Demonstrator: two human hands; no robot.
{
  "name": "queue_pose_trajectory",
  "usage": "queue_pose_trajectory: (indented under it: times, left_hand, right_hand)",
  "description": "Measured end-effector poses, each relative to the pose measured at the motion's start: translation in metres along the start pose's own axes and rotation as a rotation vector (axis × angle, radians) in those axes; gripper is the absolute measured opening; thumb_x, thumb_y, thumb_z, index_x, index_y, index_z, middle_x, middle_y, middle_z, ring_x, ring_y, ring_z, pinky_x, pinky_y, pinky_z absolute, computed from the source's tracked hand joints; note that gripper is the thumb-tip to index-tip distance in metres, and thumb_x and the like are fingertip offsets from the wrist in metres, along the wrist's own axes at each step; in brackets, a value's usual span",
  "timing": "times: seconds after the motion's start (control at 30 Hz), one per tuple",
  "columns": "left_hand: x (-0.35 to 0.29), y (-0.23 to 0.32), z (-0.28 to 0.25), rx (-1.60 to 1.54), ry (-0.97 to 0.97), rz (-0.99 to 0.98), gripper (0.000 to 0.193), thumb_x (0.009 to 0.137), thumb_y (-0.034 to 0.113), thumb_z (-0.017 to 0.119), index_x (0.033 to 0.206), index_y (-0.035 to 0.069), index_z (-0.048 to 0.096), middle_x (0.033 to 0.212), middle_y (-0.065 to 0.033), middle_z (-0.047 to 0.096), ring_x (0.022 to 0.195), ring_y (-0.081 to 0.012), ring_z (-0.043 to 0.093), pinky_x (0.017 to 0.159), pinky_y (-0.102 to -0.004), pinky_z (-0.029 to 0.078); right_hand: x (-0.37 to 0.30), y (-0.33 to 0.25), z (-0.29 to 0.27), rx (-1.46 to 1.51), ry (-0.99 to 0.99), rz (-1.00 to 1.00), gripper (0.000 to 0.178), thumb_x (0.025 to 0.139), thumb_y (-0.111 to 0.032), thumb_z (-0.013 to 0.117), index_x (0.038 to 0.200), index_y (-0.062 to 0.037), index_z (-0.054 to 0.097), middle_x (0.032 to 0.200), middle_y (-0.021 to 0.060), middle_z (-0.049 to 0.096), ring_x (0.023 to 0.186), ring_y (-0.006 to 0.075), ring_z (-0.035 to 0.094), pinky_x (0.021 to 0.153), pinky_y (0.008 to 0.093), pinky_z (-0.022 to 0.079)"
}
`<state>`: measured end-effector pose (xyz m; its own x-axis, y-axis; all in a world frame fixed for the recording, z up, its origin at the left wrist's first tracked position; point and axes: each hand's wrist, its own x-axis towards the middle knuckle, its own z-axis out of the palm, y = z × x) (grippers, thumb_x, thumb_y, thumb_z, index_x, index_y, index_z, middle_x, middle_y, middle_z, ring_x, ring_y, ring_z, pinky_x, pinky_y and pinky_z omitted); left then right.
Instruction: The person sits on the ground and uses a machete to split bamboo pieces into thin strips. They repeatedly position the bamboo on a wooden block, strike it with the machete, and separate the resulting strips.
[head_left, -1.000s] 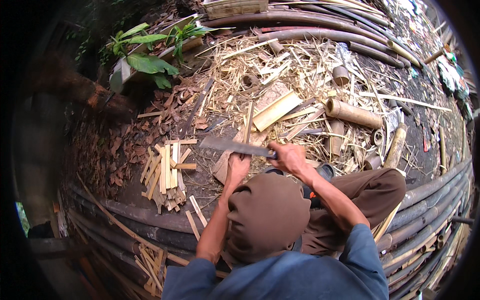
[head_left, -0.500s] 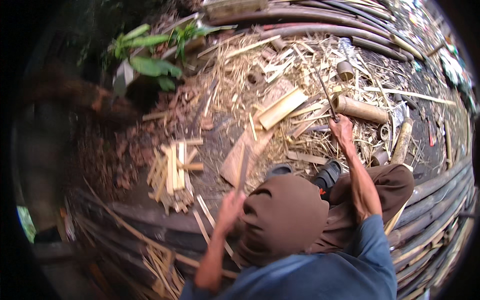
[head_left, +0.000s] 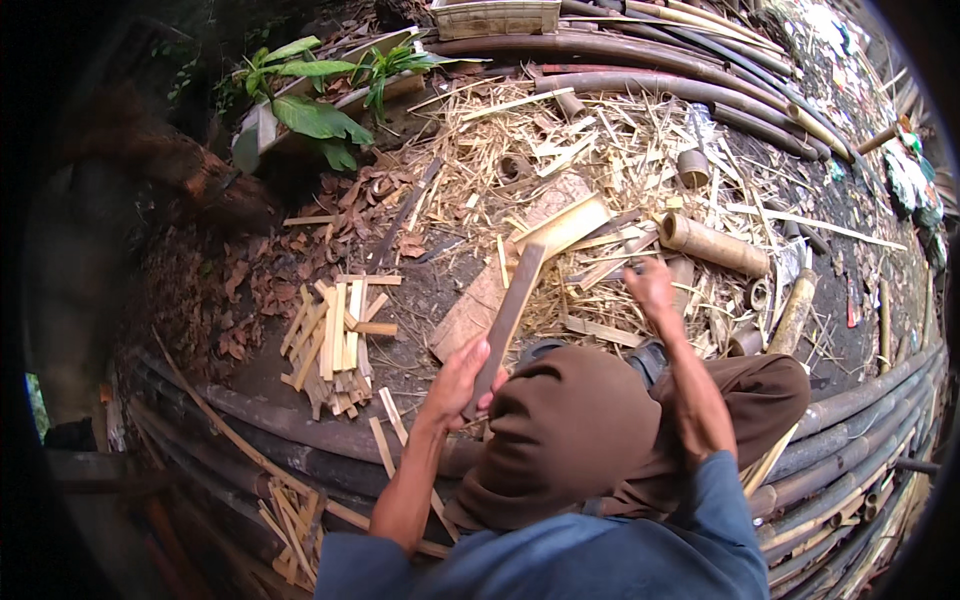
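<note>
My left hand [head_left: 458,385] is closed around the lower part of a flat bamboo strip [head_left: 514,310], brown on its face and pale along one edge. The strip slants up and away, its far end over a worn wooden board [head_left: 458,325]. To the right, my right hand [head_left: 655,290] is closed on the dark handle of a long knife [head_left: 637,266]; its blade is hard to make out against the scraps. A split bamboo piece [head_left: 566,225] lies pale side up across the board's far part. At the left, short pale strips [head_left: 345,330] are stacked crosswise in a pile.
Shavings [head_left: 470,160] cover the ground ahead. A bamboo tube [head_left: 715,245] lies beyond my right hand, with cut rings nearby. Long poles [head_left: 620,82] lie at the back, others [head_left: 840,415] at both sides near me. A leafy plant [head_left: 315,115] and a pale crate [head_left: 497,17] stand far off.
The bamboo strip in my left hand has swung forward and right, its broad face now showing. My right hand has come nearer and left, and the knife no longer points up and away.
</note>
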<state>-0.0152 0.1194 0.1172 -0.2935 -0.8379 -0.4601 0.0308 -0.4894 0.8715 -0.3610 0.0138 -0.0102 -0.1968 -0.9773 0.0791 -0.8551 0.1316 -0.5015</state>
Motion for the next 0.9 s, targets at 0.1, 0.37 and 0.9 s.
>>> queue_pose_trajectory:
  times: [0.1, 0.37, 0.9]
  left_hand:
    - [0.014, -0.022, -0.02, -0.048, -0.055, -0.19, 0.051, 0.105, 0.03, 0.04, 0.152, 0.017, 0.026, 0.075, -0.0042, 0.052, 0.05, -0.0081, 0.046, 0.042, -0.021, 0.037]
    - [0.059, -0.029, -0.04, -0.752, -0.615, 0.058, 0.057, 0.099, 0.033, 0.054, 0.145, 0.005, 0.036, 0.088, -0.0056, 0.058, 0.068, -0.0092, 0.052, 0.058, -0.0263, 0.048]
    - [0.117, -0.123, -0.034, 0.936, 0.291, 0.689, 0.02, 0.09, 0.004, 0.05, 0.102, -0.004, 0.062, 0.08, -0.0179, 0.058, 0.064, -0.0204, 0.057, 0.059, -0.0377, 0.051]
  right_hand:
    - [-0.008, -0.065, -0.018, 0.134, -0.08, -0.085, 0.024, 0.081, -0.023, 0.068, 0.099, -0.0072, 0.068, 0.07, 0.0116, 0.067, 0.058, 0.0221, 0.065, 0.053, 0.038, 0.053]
    - [-0.045, -0.125, -0.002, 0.488, -0.152, -0.16, 0.024, 0.078, -0.011, 0.064, 0.1, 0.0002, 0.068, 0.076, 0.0199, 0.067, 0.066, 0.0242, 0.064, 0.065, 0.0372, 0.05]
    - [-0.075, -0.098, 0.038, -0.024, -0.279, -0.316, 0.026, 0.074, -0.03, 0.074, 0.094, -0.0149, 0.067, 0.067, 0.0119, 0.066, 0.068, 0.033, 0.066, 0.062, 0.045, 0.05]
